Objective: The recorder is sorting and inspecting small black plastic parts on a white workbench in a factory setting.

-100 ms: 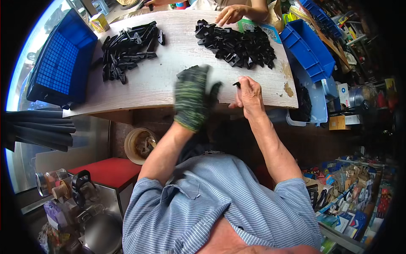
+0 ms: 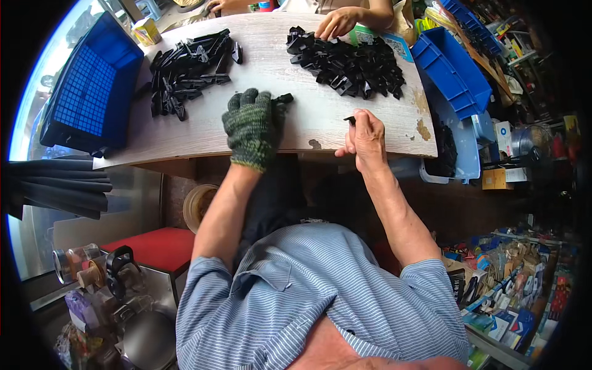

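My left hand (image 2: pixel 251 128), in a green-and-black knitted glove, is over the table's near part with its fingers apart and slightly bent. A black plastic piece (image 2: pixel 283 98) lies beside it, partly hidden by the glove; the thumb is out of sight. Bare and pinched, my right hand (image 2: pixel 369 134) holds a small black plastic part (image 2: pixel 350 119) above the table's near edge. Longer black pieces form a pile (image 2: pixel 188 71) at the left. A broader heap of small black parts (image 2: pixel 351 65) sits at the right.
Across the white table (image 2: pixel 259 46), another person's hand (image 2: pixel 338 23) touches the right heap. A blue crate (image 2: pixel 86 92) stands at the left edge, near a small yellow box (image 2: pixel 147 32). Blue bins (image 2: pixel 450 71) are on the right. Below the table is a bucket (image 2: pixel 196 206).
My left hand has swung left and its thumb is now hidden. My right hand stays nearly in place with the small part. The other person's hand has shifted slightly at the heap.
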Available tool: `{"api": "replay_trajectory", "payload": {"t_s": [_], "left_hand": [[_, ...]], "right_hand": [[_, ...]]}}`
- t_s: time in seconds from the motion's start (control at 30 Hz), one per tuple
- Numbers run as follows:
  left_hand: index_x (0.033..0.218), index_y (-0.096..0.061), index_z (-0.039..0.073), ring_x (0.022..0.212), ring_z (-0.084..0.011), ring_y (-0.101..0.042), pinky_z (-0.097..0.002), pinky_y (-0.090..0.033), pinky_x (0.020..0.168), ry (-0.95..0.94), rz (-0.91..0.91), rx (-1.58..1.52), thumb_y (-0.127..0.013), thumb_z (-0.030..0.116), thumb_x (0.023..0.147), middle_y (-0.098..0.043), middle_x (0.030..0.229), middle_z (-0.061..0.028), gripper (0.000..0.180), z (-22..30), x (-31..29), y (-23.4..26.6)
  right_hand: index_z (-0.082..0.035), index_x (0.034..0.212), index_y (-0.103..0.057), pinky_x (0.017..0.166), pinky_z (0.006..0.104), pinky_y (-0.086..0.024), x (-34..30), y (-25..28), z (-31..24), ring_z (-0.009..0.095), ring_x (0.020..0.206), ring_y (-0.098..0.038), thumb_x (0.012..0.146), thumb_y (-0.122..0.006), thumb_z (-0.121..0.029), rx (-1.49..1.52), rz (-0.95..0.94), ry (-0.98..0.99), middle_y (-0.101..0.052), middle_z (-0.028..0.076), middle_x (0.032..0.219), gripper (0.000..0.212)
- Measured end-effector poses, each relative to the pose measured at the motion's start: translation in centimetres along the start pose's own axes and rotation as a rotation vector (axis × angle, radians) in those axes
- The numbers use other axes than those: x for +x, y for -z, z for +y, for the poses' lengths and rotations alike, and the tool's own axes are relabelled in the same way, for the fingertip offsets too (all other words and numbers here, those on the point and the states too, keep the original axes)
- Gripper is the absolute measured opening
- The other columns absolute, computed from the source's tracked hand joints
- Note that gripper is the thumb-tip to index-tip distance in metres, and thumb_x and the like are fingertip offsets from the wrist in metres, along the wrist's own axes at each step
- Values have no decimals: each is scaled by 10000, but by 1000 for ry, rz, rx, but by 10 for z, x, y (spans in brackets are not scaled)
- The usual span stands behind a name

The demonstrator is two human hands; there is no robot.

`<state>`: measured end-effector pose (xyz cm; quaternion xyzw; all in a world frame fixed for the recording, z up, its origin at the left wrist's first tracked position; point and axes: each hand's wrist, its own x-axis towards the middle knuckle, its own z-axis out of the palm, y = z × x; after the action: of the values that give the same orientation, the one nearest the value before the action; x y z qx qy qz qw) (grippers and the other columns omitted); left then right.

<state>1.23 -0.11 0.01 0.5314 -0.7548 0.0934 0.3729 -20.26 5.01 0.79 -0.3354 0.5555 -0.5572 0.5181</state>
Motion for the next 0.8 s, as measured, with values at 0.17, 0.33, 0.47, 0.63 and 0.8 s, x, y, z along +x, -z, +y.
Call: {"api": "replay_trajectory", "payload": {"t_s": [0.17,0.33,0.47,0.63,0.8], "left_hand": [[922,-667,78,787,-374,-621,-473,-497,742,-69,-238,-243,-663,191,890,-661,841,-157,117,6,3,0],[1090,-665,20,879,-402,-674,-448,-538,732,-91,-285,-754,-621,136,936,-694,996,-203,198,56,-16,-3],[1090,-641,42,835,-394,-654,-462,-524,704,46,-326,-872,-610,196,945,-683,958,-184,214,70,-18,-21],[1138,-627,13,880,-403,-664,-442,-518,729,170,-282,-889,-568,118,981,-684,978,-219,197,80,-18,-18],[1290,-532,22,758,-418,-668,-490,-516,662,227,-229,-809,-578,217,973,-675,814,-240,375,122,-17,-32]], "right_hand": [[-96,856,-535,367,372,-511,1,-3,1,103,407,-375,983,-501,-322,75,101,16,-326,-8,522,261],[-97,908,-588,380,360,-483,0,-4,7,122,441,-411,954,-504,-317,131,186,31,-405,22,588,240],[-94,890,-611,432,295,-409,6,1,19,156,455,-419,940,-487,-360,35,289,126,-533,38,733,297],[-61,765,-515,531,333,-357,14,10,32,99,641,-429,987,-441,-176,-594,294,723,-438,11,706,260],[-98,726,-463,598,279,-321,1,11,15,70,673,-334,987,-488,-163,-5,238,275,-358,-56,713,271]]}}
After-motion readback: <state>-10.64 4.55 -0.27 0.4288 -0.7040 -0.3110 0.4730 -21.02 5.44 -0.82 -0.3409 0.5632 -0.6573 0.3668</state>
